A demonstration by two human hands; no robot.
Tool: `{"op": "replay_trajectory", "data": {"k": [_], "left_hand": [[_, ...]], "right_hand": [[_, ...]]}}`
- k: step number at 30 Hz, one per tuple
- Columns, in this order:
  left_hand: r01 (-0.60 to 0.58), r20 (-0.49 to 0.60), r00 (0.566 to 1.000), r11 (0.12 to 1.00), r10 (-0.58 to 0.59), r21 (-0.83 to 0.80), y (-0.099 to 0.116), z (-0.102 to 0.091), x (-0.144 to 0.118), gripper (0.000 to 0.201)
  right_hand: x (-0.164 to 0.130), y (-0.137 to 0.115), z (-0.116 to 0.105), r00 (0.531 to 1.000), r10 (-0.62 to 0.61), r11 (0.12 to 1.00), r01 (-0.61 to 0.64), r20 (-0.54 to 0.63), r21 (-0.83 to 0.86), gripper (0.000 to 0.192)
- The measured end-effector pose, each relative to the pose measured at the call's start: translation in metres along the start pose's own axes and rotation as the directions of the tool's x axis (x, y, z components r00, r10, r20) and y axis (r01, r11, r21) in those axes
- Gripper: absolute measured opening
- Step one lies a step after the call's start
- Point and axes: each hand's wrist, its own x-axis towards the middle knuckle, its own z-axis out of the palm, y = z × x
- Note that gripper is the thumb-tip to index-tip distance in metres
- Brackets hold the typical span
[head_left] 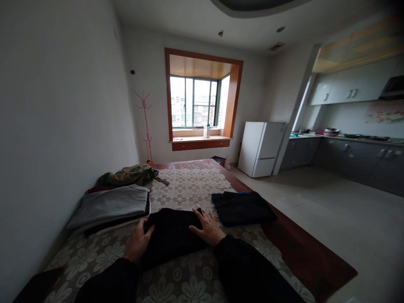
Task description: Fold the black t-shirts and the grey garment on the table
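Observation:
A folded black garment (pixel 175 235) lies on the table in front of me; its exact kind cannot be made out. My left hand (pixel 139 240) is at its left edge, the thumb on the cloth and the fingers curled about the side. Across the garment's upper right corner rests my right hand (pixel 208 227), fingers spread and thumb stretched out over the fabric. Just to the right is another folded black cloth (pixel 243 207), with a bit of blue showing at its rim. On the left sits a stack topped by a folded grey garment (pixel 110 205).
A patterned lace tablecloth (pixel 192 185) covers much of the dark red wooden table (pixel 303 248). Behind the grey stack lies an olive-green bag or garment (pixel 129 174). A wall runs along the left. Farther off stand a pink coat rack (pixel 145 122) and a white fridge (pixel 260 147).

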Motion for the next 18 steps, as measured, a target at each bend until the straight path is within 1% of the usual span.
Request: {"op": "replay_trajectory", "data": {"k": [3, 5, 7, 8, 10, 12, 13, 15, 17, 18], "left_hand": [[0.022, 0.024, 1.000, 0.966, -0.017, -0.258, 0.009, 0.004, -0.004, 0.039], [0.013, -0.009, 1.000, 0.936, -0.018, -0.351, 0.015, 0.006, -0.007, 0.040], [-0.045, -0.076, 0.997, 0.932, 0.018, -0.360, 0.021, 0.007, -0.013, 0.043], [-0.094, -0.120, 0.991, 0.939, 0.057, -0.331, 0.023, 0.007, -0.017, 0.044], [-0.206, -0.200, 0.967, 0.950, 0.160, -0.236, 0.025, 0.008, -0.027, 0.045], [-0.294, -0.262, 0.933, 0.942, 0.247, -0.159, 0.024, 0.009, -0.038, 0.044], [-0.322, -0.295, 0.916, 0.936, 0.271, -0.140, 0.023, 0.010, -0.043, 0.044], [-0.351, -0.362, 0.888, 0.927, 0.283, -0.135, 0.022, 0.010, -0.049, 0.045], [-0.351, -0.400, 0.877, 0.924, 0.268, -0.152, 0.022, 0.009, -0.048, 0.048], [-0.340, -0.405, 0.880, 0.925, 0.250, -0.169, 0.023, 0.008, -0.045, 0.049]], "right_hand": [[0.000, 0.001, 0.003, 1.000, -0.017, 0.999, 0.018, -0.015, 0.039, 0.087], [0.000, 0.002, 0.006, 0.999, -0.029, 0.996, 0.032, -0.036, 0.081, 0.090], [0.001, 0.003, 0.007, 0.997, -0.026, 0.989, 0.036, -0.067, 0.141, 0.096], [0.002, 0.005, 0.007, 0.997, -0.013, 0.983, 0.028, -0.082, 0.182, 0.101], [0.005, 0.009, 0.004, 0.994, 0.020, 0.955, 0.012, -0.104, 0.297, 0.111], [0.009, 0.015, -0.003, 0.993, 0.011, 0.896, 0.043, -0.118, 0.443, 0.114], [0.011, 0.019, -0.006, 0.993, -0.016, 0.852, 0.076, -0.118, 0.518, 0.110], [0.013, 0.023, -0.011, 0.993, -0.084, 0.742, 0.115, -0.078, 0.660, 0.091], [0.013, 0.025, -0.012, 0.994, -0.108, 0.619, 0.066, 0.001, 0.783, 0.072], [0.013, 0.024, -0.010, 0.995, -0.094, 0.550, 0.021, 0.037, 0.835, 0.066]]}}
